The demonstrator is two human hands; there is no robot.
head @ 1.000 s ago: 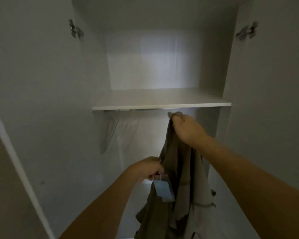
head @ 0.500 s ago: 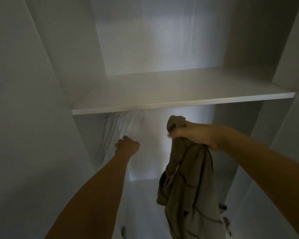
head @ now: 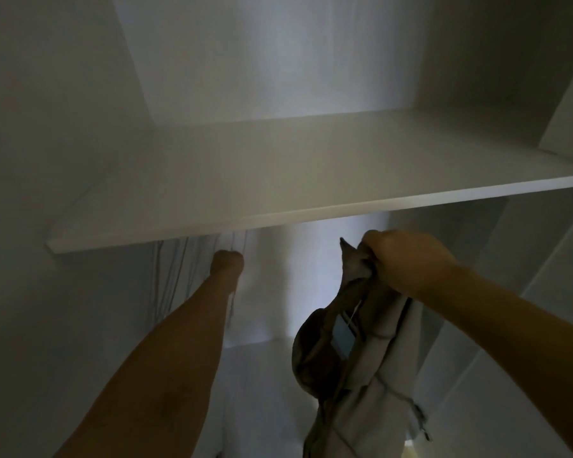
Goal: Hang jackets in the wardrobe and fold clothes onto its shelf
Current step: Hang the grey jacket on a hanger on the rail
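A: Since half a second ago the view has closed in on the shelf [head: 311, 180]; its front edge now runs from lower left to the right edge of the frame, and the left hand [head: 227, 263] has gone up until it sits just under that edge, left of centre.

B: And the left hand's grip?

A: Fingers are curled into a fist among pale, thin hangers [head: 176, 276] that hang under the shelf; whether it truly holds one I cannot tell, since the hand is turned away and the light is dim.

B: Where is the jacket [head: 354, 358]?

A: Right of centre, below the shelf; the right hand [head: 407, 259] has it bunched at the top, fingers clenched tight round the fabric, a little peak of cloth poking up just left of the knuckles; from there it droops down to the bottom edge of the frame, olive outside, paler grey lining turned toward us.

B: Anything on it?

A: A bluish tag [head: 343, 335] on a thin white string lies in the folds at mid-height; low on the right side a zip edge shows, blurred.

B: And the shelf itself?

A: Bare white board across the middle of the frame; the wardrobe [head: 63, 127] walls rise white on both sides.
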